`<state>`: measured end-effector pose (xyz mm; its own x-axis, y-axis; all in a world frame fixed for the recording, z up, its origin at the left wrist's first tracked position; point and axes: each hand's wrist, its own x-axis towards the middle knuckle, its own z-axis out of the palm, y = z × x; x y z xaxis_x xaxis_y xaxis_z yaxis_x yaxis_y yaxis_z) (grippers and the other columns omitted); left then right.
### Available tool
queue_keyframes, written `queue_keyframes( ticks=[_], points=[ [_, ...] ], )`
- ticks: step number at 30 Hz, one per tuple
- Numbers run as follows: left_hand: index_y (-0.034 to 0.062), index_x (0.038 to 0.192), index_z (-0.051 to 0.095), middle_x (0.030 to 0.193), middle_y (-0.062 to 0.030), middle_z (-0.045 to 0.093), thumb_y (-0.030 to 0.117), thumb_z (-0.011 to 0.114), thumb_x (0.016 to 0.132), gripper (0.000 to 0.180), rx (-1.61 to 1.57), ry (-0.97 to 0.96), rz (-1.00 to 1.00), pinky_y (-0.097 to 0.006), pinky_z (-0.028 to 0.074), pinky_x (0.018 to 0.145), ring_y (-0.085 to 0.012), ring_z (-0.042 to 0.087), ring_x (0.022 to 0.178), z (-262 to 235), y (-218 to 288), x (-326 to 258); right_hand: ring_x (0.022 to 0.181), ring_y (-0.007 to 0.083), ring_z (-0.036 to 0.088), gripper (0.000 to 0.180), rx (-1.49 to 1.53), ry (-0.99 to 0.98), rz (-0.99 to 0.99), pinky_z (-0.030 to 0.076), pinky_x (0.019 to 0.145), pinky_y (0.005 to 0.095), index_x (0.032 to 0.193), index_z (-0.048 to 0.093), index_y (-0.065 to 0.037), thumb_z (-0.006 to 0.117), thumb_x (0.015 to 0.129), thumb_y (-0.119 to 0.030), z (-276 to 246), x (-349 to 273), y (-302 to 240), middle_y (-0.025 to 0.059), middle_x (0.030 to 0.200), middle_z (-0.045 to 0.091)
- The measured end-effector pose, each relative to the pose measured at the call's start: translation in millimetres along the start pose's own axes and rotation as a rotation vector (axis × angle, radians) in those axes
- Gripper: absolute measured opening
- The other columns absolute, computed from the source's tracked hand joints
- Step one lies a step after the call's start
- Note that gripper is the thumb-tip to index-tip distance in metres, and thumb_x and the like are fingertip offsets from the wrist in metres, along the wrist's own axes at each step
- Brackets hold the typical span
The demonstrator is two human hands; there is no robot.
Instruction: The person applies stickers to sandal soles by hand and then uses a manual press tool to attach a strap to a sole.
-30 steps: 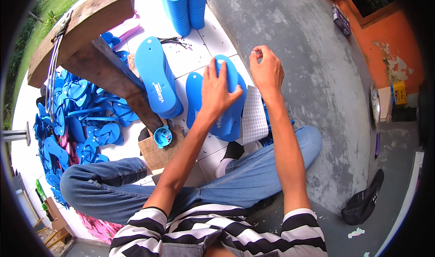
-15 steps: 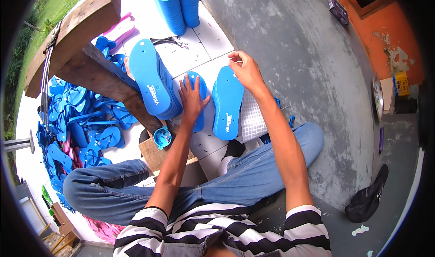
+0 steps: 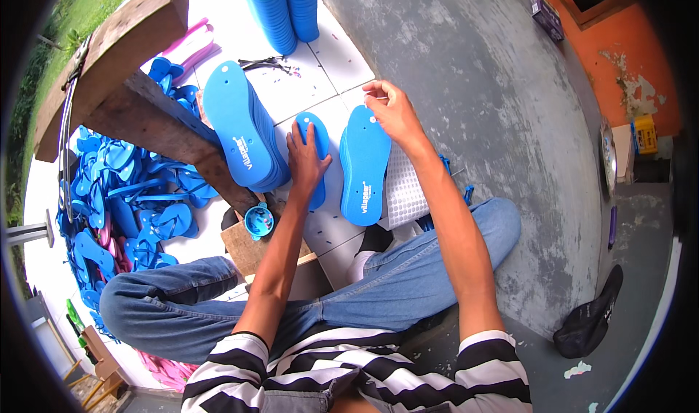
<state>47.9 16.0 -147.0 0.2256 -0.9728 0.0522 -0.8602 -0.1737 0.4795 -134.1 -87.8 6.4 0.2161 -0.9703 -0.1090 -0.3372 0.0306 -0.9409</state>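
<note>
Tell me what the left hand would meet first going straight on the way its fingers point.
Past the blue sole under it, the left hand would probably meet the tall blue stacks; travelling low, it might brush scattered bits on the tile first. Hand height is unclear.

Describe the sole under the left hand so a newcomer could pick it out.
Start at the big wooden frame, upper left. Right of its slanting post is a stack of blue soles; next rightward is the sole. Unlike its neighbours, its middle is covered by the left hand.
</note>
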Motion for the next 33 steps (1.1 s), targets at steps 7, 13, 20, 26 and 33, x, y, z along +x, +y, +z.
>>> queue_keyframes(
  ticks=[7,13,20,26,33],
  points=[
    [0.0001,0.140,0.051,0.153,-0.0245,0.038,0.022,0.072,0.088,0.061,-0.142,0.265,0.215,-0.052,0.035,0.114,-0.0456,0.039,0.139,-16.5,18.8,5.6,0.095,0.0214,0.065,0.045,0.214,0.111,0.006,0.058,0.068,0.0304,0.133,0.053,-0.001,0.064,0.091,-0.014,8.1,11.9,29.3,0.0165,0.123,0.054],
    [0.0005,0.138,0.054,0.146,-0.0181,0.051,0.017,0.061,0.095,0.047,-0.276,0.200,0.313,-0.048,0.034,0.116,-0.0382,0.045,0.138,-49.3,76.9,8.1,0.091,0.0233,0.067,0.050,0.260,0.134,0.038,0.059,0.070,0.0314,0.137,0.048,0.000,0.062,0.091,-0.013,13.8,10.6,40.4,0.0202,0.131,0.047],
    [-0.0002,0.149,0.040,0.156,-0.0187,0.039,0.045,0.069,0.089,0.081,-0.159,0.062,0.293,-0.057,0.027,0.118,-0.0381,0.034,0.146,-44.7,97.3,-5.7,0.098,0.0245,0.066,0.045,0.278,0.199,0.044,0.060,0.074,0.0327,0.134,0.049,0.000,0.060,0.092,-0.010,14.3,7.8,39.0,0.0181,0.130,0.047],
    [-0.0049,0.155,0.026,0.161,-0.0312,0.019,0.060,0.076,0.078,0.112,-0.061,-0.098,0.205,-0.069,0.020,0.116,-0.0478,0.022,0.149,-53.9,132.2,-24.8,0.102,0.0215,0.060,0.042,0.350,0.319,0.037,0.060,0.079,0.0339,0.131,0.052,-0.003,0.062,0.091,-0.011,6.2,8.2,36.6,0.0136,0.128,0.047],
    [-0.0092,0.153,0.025,0.160,-0.0386,0.012,0.031,0.081,0.069,0.109,-0.167,-0.048,0.223,-0.067,0.022,0.114,-0.0519,0.019,0.147,-35.1,134.5,-39.8,0.100,0.0253,0.064,0.040,0.322,0.350,0.021,0.059,0.077,0.0348,0.131,0.049,0.000,0.058,0.093,-0.009,4.0,7.7,25.0,0.0160,0.131,0.044]
  ],
)
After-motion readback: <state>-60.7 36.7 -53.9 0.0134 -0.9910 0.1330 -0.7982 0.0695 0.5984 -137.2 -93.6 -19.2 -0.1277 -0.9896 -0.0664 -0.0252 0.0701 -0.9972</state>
